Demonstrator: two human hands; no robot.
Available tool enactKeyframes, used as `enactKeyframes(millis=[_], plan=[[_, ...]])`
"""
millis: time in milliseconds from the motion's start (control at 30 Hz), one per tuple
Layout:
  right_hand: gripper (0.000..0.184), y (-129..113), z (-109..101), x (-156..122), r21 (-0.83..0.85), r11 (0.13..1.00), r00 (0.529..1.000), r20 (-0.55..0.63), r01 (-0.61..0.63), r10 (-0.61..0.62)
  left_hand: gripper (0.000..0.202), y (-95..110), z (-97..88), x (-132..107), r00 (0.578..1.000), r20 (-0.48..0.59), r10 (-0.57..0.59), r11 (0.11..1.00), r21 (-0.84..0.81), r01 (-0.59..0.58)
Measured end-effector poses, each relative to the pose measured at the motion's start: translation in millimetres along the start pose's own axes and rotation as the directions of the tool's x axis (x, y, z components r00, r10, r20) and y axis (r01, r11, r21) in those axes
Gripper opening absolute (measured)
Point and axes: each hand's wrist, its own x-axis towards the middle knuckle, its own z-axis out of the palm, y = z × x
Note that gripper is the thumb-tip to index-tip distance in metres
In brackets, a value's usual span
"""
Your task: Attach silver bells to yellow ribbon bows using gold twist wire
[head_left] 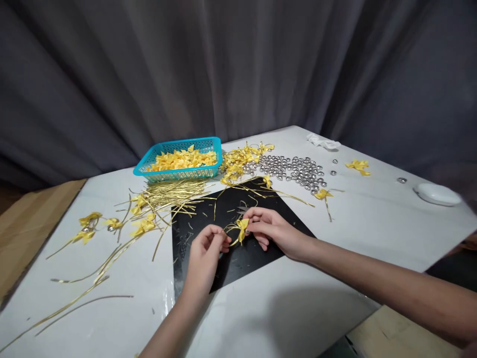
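My left hand (207, 248) and my right hand (269, 226) meet over a black mat (238, 258) on the white table. Between them is a small yellow ribbon bow (242, 227) tied with a gold wire tie that loops out to the left. My right hand pinches the bow; my left hand's fingers are curled onto the gold tie's loop. Short gold offcuts lie scattered on the mat around both hands.
A teal basket (151, 165) of yellow bows stands at the back. Gold wire ties (171, 191) and finished bows (142, 226) lie to the left. Silver beads (298, 170) lie at the back right, a white dish (437, 194) far right, a white crumpled paper (323, 142) behind.
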Motion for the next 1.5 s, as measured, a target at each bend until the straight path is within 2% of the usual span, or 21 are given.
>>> enactKeyframes(millis=[233,367,433,567,667,767,833,933,1033,1133,1200,1300,1400,1500], plan=[[0.021,1.6,-2.0,0.6,0.021,1.000,1.000,0.022,-0.012,0.012,0.023,2.6,-0.9,-0.8,0.999,0.034,-0.030,0.997,-0.066,0.032],[0.020,0.6,-1.5,1.0,0.018,1.000,0.999,0.031,-0.018,0.017,0.032,4.0,2.0,-2.2,0.995,0.097,-0.016,1.000,-0.003,0.016],[0.021,0.3,-1.2,0.8,-0.010,1.000,0.999,0.030,-0.022,0.022,0.027,4.1,3.2,-2.9,0.992,0.124,0.009,0.999,0.041,-0.014],[0.023,0.1,-1.5,-0.4,-0.051,0.998,1.000,0.019,-0.022,0.023,0.022,3.2,2.8,-2.9,0.995,0.085,0.055,0.996,0.072,-0.061],[0.028,0.1,-1.4,-1.5,-0.138,0.990,1.000,0.023,-0.008,0.011,0.025,2.8,2.2,-2.7,0.997,0.042,0.064,0.997,0.041,-0.066],[0.034,0.6,-0.2,-2.5,-0.290,0.955,0.998,0.012,0.062,-0.061,0.030,2.9,3.3,-2.5,0.997,0.062,0.050,0.998,0.032,-0.052],[0.029,1.3,0.4,-3.4,-0.397,0.906,0.987,-0.001,0.149,-0.163,0.028,3.0,3.7,-2.1,0.997,0.068,0.028,0.999,0.031,-0.030],[0.020,2.3,-0.7,-5.1,-0.559,0.779,0.944,0.021,0.283,-0.328,0.023,3.5,2.1,-0.9,0.998,0.055,0.013,1.000,0.016,-0.014],[0.016,2.2,-3.2,-7.2,-0.675,0.601,0.868,0.120,0.427,-0.482,0.023,5.0,-0.9,0.5,0.998,0.064,-0.014,1.000,0.000,0.014],[0.012,1.1,-4.5,-9.4,-0.705,0.436,0.771,0.252,0.560,-0.585,0.023,6.8,-3.0,1.9,0.994,0.086,-0.068,0.997,-0.019,0.069],[0.010,0.3,-4.0,-10.7,-0.684,0.377,0.721,0.321,0.625,-0.614,0.022,7.3,-3.9,2.8,0.991,0.102,-0.091,0.995,-0.025,0.094],[0.009,-0.5,-2.6,-12.1,-0.655,0.329,0.673,0.379,0.680,-0.635,0.015,6.4,-4.5,3.3,0.993,0.090,-0.072,0.997,-0.031,0.075],[0.009,0.0,-2.4,-12.9,-0.654,0.283,0.647,0.419,0.702,-0.637,0.017,5.3,-3.8,2.4,0.997,0.059,-0.053,0.996,-0.066,0.057],[0.012,1.8,-4.0,-13.6,-0.673,0.206,0.631,0.480,0.710,-0.609,0.022,6.0,-2.1,0.4,0.993,0.079,-0.092,0.991,-0.092,0.099]])
